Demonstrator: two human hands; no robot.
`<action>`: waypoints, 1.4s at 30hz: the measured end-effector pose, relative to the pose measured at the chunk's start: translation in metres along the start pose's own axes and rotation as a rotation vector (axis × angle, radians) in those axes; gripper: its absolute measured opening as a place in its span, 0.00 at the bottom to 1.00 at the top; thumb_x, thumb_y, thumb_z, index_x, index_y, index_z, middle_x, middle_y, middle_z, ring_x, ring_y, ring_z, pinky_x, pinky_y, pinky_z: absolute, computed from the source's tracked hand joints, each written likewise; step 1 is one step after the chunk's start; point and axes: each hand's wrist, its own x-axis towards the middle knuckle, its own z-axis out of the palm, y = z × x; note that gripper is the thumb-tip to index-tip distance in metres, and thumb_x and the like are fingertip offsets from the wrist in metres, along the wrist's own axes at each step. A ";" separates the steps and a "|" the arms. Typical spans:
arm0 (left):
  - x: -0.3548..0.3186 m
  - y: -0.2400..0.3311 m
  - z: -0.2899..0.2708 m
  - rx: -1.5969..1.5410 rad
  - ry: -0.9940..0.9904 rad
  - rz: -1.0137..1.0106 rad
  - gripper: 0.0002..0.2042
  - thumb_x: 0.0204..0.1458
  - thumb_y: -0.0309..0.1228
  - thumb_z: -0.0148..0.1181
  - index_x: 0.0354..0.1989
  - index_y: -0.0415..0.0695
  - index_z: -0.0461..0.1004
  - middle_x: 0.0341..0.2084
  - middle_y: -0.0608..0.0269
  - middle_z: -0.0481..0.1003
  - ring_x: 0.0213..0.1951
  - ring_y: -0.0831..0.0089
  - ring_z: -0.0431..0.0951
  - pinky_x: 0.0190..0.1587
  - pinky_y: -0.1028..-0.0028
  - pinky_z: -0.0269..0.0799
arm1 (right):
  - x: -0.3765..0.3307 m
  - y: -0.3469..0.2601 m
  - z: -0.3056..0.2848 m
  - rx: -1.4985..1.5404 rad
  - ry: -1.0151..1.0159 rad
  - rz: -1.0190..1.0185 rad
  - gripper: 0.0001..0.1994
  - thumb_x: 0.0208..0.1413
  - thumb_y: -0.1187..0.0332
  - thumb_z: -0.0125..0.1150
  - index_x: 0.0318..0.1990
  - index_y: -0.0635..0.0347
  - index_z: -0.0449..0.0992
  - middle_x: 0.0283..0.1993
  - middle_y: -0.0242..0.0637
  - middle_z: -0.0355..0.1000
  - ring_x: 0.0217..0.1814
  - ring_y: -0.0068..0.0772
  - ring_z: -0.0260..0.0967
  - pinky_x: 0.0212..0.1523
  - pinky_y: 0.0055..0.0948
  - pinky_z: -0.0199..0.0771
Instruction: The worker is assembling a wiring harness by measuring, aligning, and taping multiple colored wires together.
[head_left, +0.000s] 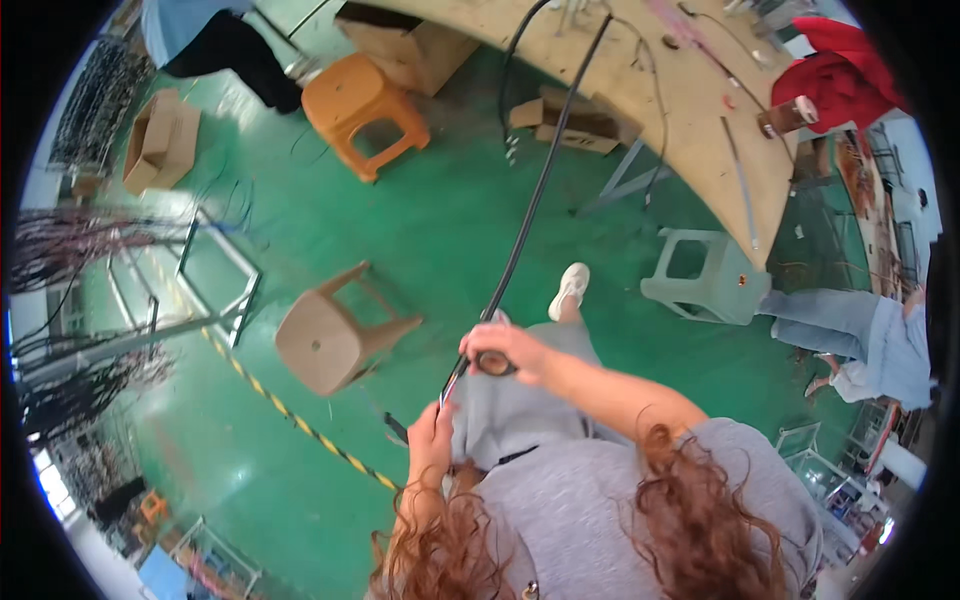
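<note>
A long black cable runs from the wooden table down to my hands in front of my lap. My left hand is closed around its lower end, where a few thin wires seem to show. Slightly higher and to the right, my right hand is closed at the cable with a roll of black tape, its brown core facing up. The fingertips of the right hand press against the cable. Whether a strip of tape joins roll and cable is too small to tell.
The wooden table carries cables and a red cloth. Stools stand around me: beige, orange and pale green. A metal frame with hanging wires is at left. Other people are at upper left and right.
</note>
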 end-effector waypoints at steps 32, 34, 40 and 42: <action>-0.003 0.041 -0.016 -0.975 -0.435 -0.507 0.09 0.54 0.32 0.46 0.37 0.38 0.67 0.21 0.67 0.69 0.16 0.82 0.63 0.16 0.84 0.55 | -0.031 0.013 0.026 -0.237 -0.098 -0.113 0.07 0.54 0.68 0.48 0.27 0.60 0.67 0.37 0.30 0.61 0.33 0.20 0.62 0.38 0.22 0.62; -0.007 0.042 -0.018 -0.941 -0.425 -0.508 0.09 0.54 0.32 0.46 0.36 0.39 0.67 0.21 0.67 0.69 0.16 0.82 0.63 0.16 0.84 0.56 | -0.032 0.016 0.028 -0.257 -0.103 -0.145 0.08 0.54 0.68 0.47 0.26 0.60 0.67 0.37 0.30 0.60 0.33 0.19 0.60 0.38 0.21 0.61; -0.015 0.041 -0.016 -0.812 -0.259 -0.465 0.07 0.54 0.32 0.48 0.33 0.40 0.66 0.19 0.66 0.69 0.15 0.81 0.63 0.16 0.83 0.56 | -0.030 0.014 0.041 -0.338 -0.146 -0.197 0.08 0.54 0.70 0.48 0.25 0.62 0.66 0.35 0.30 0.58 0.33 0.21 0.60 0.39 0.23 0.62; -0.015 0.041 -0.013 -0.776 -0.205 -0.440 0.07 0.54 0.31 0.48 0.32 0.40 0.66 0.19 0.66 0.69 0.14 0.81 0.63 0.16 0.83 0.56 | -0.030 0.014 0.040 -0.358 -0.145 -0.211 0.08 0.54 0.70 0.48 0.25 0.62 0.66 0.35 0.30 0.58 0.34 0.21 0.60 0.38 0.24 0.63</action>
